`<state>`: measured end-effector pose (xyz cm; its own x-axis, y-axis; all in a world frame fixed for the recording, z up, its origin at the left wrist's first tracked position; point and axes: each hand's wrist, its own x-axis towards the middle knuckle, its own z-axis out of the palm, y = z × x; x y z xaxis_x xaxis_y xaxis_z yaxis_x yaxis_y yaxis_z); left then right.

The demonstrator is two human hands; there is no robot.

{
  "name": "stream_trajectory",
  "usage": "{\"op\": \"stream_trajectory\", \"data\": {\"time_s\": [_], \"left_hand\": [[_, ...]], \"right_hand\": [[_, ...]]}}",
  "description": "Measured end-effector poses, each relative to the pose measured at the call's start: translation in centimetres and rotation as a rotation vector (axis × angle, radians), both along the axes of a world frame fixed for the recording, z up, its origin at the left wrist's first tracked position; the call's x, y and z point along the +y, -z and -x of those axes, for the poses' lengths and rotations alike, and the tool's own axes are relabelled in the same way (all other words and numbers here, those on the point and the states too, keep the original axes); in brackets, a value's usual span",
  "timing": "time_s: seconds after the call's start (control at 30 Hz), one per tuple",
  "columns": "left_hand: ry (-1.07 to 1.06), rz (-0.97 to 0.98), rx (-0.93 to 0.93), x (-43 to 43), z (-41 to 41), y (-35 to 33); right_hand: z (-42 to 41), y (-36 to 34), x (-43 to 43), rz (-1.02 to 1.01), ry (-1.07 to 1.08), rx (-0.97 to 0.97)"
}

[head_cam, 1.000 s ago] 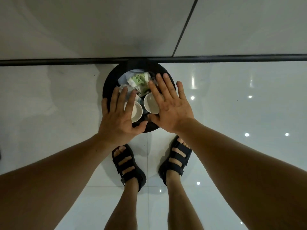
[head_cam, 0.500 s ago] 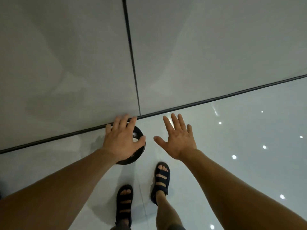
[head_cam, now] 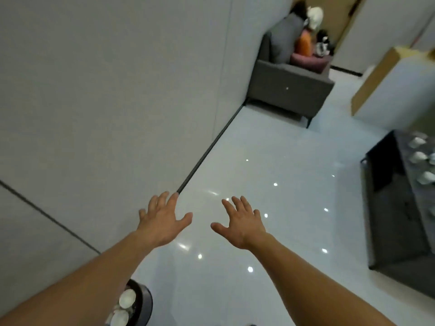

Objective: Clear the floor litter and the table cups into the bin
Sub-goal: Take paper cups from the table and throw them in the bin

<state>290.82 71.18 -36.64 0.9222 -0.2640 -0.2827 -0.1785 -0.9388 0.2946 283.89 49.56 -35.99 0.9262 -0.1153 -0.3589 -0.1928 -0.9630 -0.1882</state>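
Note:
The round black bin (head_cam: 144, 300) stands on the floor at the bottom left, partly hidden by my left forearm, with two white cups (head_cam: 127, 298) visible inside it. My left hand (head_cam: 162, 220) and my right hand (head_cam: 241, 222) are stretched out in front of me above the glossy floor, fingers spread, holding nothing. At the right edge stands a dark low table (head_cam: 400, 208) with several white cups (head_cam: 417, 157) on its top.
A grey wall (head_cam: 106, 90) runs along the left, meeting the shiny white floor (head_cam: 270, 172) at a dark skirting line. A grey sofa (head_cam: 289, 88) with cushions and toys stands at the far end. A tall cardboard box (head_cam: 388, 85) stands at the far right.
My view has swung up and to the right, away from the bin toward the room. Both hands have lifted off the bin and stay spread; the bin now lies at the bottom left.

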Motion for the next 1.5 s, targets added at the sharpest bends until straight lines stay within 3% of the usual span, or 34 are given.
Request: {"op": "stream_trajectory", "data": {"time_s": [0.33, 0.7, 1.33, 1.5], "left_hand": [[0.454, 0.056, -0.118, -25.4, 6.3, -9.1], [0.745, 0.069, -0.116, -48.5, 17.2, -10.0], [1.058, 0.124, -0.049, -78.4, 10.3, -6.8], [1.079, 0.044, -0.054, -85.9, 8.5, -5.2]], "right_hand": [[16.2, -6.3, -22.0, -0.010, 0.525, -0.067], [30.0, -7.1, -40.5, 0.010, 0.808, -0.061], [28.9, -4.2, -64.4, 0.002, 1.093, 0.015], [27.5, -2.3, -72.0, -0.031, 1.125, -0.001]]}}
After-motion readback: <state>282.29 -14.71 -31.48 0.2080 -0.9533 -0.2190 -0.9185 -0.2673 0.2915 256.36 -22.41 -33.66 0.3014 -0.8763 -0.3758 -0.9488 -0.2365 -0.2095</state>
